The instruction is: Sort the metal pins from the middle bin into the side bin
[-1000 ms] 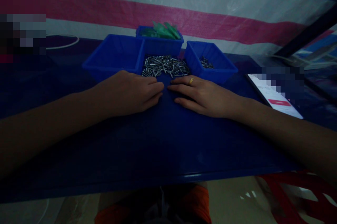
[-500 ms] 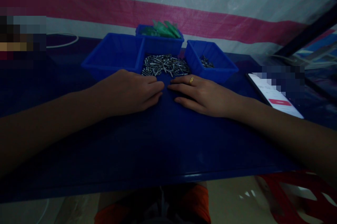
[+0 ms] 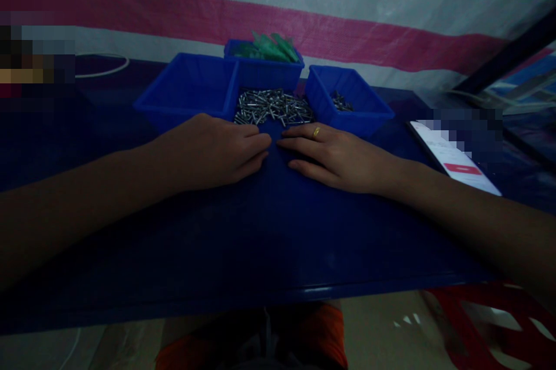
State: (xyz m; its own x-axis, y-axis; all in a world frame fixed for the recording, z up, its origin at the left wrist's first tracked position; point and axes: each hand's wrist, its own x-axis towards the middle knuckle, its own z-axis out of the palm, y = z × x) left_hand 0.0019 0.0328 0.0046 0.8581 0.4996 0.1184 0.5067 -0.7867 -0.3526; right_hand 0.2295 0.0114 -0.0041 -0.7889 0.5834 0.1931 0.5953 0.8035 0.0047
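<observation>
My left hand (image 3: 221, 150) rests on the dark blue tabletop (image 3: 278, 237) with its fingers curled in. Nothing shows between its fingers, though the palm side is hidden. Opposite it, my right hand (image 3: 334, 156), with a gold ring (image 3: 316, 132), lies palm down, fingers stretched out and apart, holding nothing. A small gap separates the two hands. Just beyond them lies a loose pile of thin, shiny metal pins (image 3: 273, 107), nail- or rivet-like; the exact kind is too small to tell. The fingertips are near the pile but not on it.
Around the pile stand an empty-looking blue bin (image 3: 186, 115) at left, a blue bin (image 3: 365, 112) with some metal pins at right, and a blue bin (image 3: 269, 74) holding green packets (image 3: 275, 47) behind. A phone (image 3: 456, 158) lies right; a red stool (image 3: 473, 323) stands below.
</observation>
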